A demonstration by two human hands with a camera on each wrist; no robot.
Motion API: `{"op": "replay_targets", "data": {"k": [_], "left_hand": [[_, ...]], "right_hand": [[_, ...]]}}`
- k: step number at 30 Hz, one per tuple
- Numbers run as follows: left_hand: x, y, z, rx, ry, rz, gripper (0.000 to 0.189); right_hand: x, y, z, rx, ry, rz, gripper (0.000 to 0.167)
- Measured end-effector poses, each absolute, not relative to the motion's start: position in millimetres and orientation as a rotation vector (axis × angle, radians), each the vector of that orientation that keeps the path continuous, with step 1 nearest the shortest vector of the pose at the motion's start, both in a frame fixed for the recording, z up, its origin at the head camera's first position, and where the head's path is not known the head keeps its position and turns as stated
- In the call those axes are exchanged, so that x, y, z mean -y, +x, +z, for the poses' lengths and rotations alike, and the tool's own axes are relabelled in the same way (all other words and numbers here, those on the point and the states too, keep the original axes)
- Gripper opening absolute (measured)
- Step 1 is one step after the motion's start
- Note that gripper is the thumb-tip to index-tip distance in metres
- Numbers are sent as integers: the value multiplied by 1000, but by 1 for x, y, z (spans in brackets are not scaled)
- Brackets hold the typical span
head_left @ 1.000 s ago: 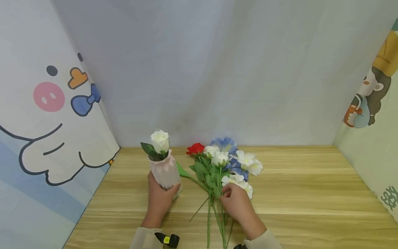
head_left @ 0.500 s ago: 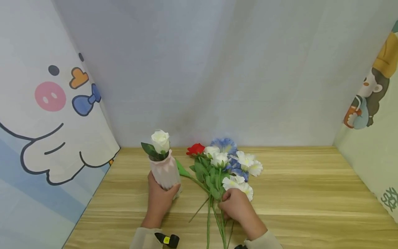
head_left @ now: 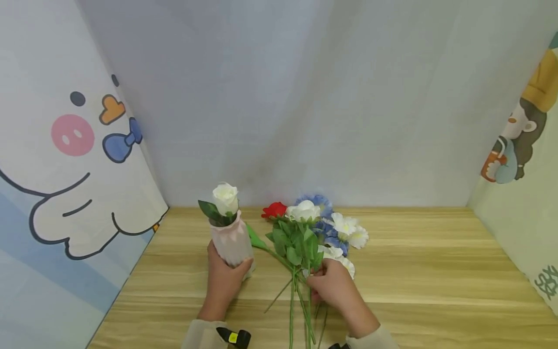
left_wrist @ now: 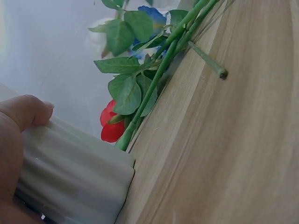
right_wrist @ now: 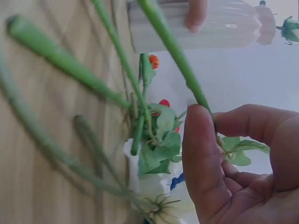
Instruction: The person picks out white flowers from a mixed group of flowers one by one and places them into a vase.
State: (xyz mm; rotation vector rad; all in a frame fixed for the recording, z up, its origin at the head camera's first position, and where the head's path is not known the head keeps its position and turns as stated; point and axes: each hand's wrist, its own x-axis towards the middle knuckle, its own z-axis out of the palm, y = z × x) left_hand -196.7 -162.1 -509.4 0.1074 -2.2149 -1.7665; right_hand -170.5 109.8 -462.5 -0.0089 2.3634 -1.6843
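My left hand (head_left: 224,283) grips the lower part of a pale pink, ribbed vase (head_left: 228,241), its thumb lying across the side. From the vase's mouth rises a white rose (head_left: 225,198) with a dark green leaf. In the left wrist view, the vase (left_wrist: 79,170) has its base on the wooden table. My right hand (head_left: 337,288) pinches a green stem (right_wrist: 175,53) between thumb and forefinger. That stem leads up to a white rose (head_left: 306,210) above the pile, which overlaps another white bloom. The other right-hand fingers are curled in.
Under the right hand lies a flower pile: a red flower (head_left: 274,210), blue flowers (head_left: 321,203), white open blooms (head_left: 344,224) and a green bud (head_left: 256,240). Several loose stems (head_left: 291,310) cross toward the table's front (head_left: 436,291). A pale curtain (head_left: 348,121) stands behind.
The white rose pinched in my right hand has risen from the pile and shifted slightly back and left, its stem now lifted. My left hand and the vase have stayed put.
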Motion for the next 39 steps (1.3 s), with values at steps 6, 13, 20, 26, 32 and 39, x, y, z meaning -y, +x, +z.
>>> {"op": "replay_targets", "data": {"k": [6,13,20,26,32,39], "left_hand": [[162,-197,-510,2199,95,-1772,104],[161,-198,-510,2197,88,-1772,105],[162,-199,-512,2217,104,-1756,106],[161,-198,-511,2220,88,-1754,105],[161,-197,-511,2208,86,-1765,104],[162,-198,-510,2224,96,-1750,105]], "right_hand": [[-108,-169,-454,-2352,7,-1718,13],[-106,-166,-445,-2347,-10,-1771,15],[-97,-160,-440,-2289,-128,-1923,18],[-87,-158,-437,-2278,-187,-1976,23],[-77,-162,-434,-2228,-340,-2019,23],[-68,-166,-416,-2192,-415,-2109,23]]}}
